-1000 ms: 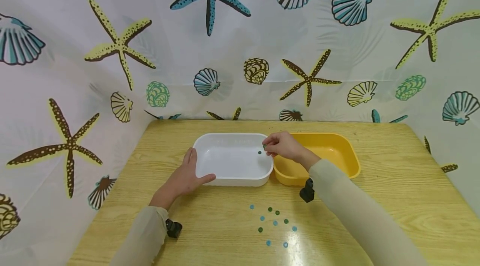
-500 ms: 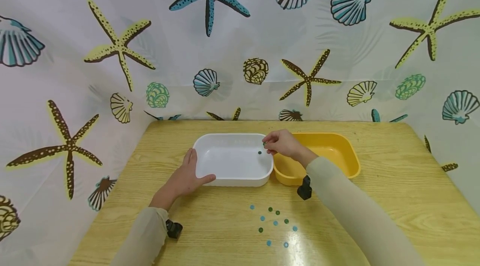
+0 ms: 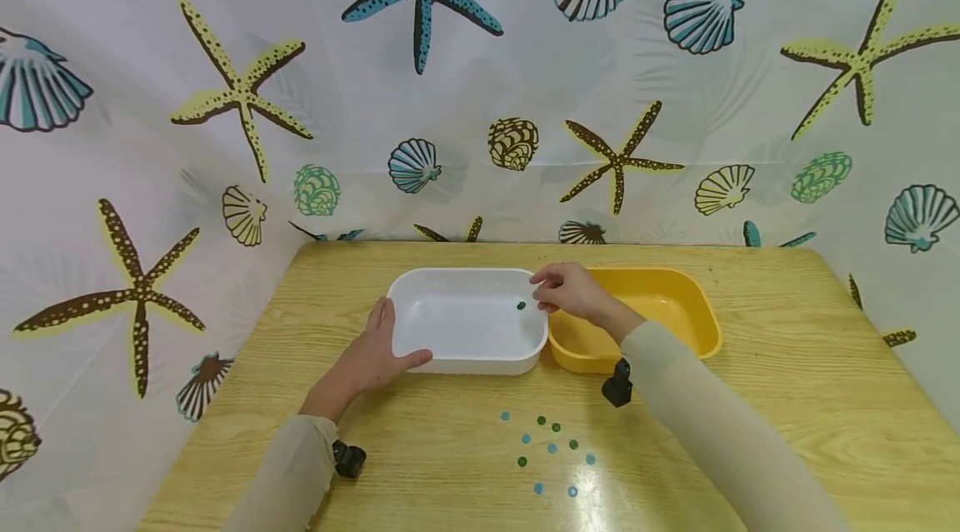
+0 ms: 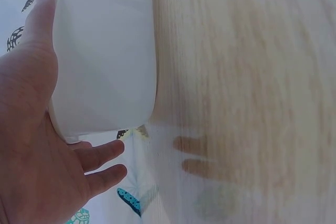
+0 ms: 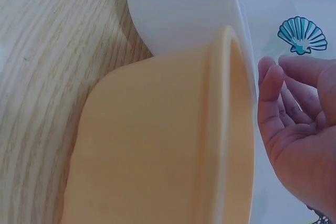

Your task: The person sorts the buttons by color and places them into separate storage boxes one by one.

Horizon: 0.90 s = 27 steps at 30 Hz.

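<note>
On the worktop (image 3: 787, 307), the white tray (image 3: 450, 332) lies between the grips, the yellow tray (image 3: 678, 317) beneath the right wrist. The left grip (image 3: 375, 355) rests straight-fingered against the white tray's end. The right grip (image 3: 573, 290), finger and thumb now slightly parted, shows nothing held; the green disc it pinched has probably dropped beside or onto the dark green piece (image 3: 521, 306) just left of it. One more seems delivered; green discs (image 3: 522, 462) and blue discs (image 3: 552, 449) lie loose nearer the person.

It's a white tray (image 3: 457, 323), a yellow-orange tray (image 3: 675, 322), blue and green discs (image 3: 552, 449), starfish-and-shell print on white cloth (image 3: 465, 98)!
</note>
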Each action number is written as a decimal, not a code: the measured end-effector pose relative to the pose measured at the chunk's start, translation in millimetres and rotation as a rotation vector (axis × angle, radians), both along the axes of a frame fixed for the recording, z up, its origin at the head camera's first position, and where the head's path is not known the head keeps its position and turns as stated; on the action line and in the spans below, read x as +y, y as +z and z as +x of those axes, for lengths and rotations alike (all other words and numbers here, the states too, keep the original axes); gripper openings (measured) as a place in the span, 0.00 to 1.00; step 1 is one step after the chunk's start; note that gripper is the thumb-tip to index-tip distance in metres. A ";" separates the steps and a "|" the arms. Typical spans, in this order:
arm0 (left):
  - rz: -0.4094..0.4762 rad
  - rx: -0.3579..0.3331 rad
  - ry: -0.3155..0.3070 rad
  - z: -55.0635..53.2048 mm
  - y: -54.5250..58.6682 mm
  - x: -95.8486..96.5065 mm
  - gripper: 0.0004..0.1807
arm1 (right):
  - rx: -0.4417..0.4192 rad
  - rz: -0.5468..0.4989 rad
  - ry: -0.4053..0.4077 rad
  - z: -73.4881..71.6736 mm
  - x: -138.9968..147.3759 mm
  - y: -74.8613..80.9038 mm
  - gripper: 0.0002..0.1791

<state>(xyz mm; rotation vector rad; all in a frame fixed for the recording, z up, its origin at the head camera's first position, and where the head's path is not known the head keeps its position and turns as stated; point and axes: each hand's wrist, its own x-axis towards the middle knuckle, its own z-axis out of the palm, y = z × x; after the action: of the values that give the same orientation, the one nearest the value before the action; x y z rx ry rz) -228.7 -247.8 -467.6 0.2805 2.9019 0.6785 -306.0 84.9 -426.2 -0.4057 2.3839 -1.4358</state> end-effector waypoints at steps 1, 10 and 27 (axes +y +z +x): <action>-0.003 0.003 -0.001 -0.3 -0.5 -0.1 0.67 | 0.007 0.001 0.004 1.0 2.0 0.5 0.15; -0.010 -0.014 0.009 -0.8 -0.8 -0.1 0.67 | 0.062 -0.029 0.077 19.7 25.2 11.3 0.16; -0.006 -0.033 0.017 1.1 5.3 2.8 0.67 | 0.122 0.030 0.241 70.7 56.1 12.5 0.10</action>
<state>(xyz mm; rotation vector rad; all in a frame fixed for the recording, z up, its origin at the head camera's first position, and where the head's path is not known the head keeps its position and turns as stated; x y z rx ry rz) -227.7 -245.0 -462.3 0.2414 2.8772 0.6708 -235.3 141.1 -413.7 -0.7640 2.3494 -1.2993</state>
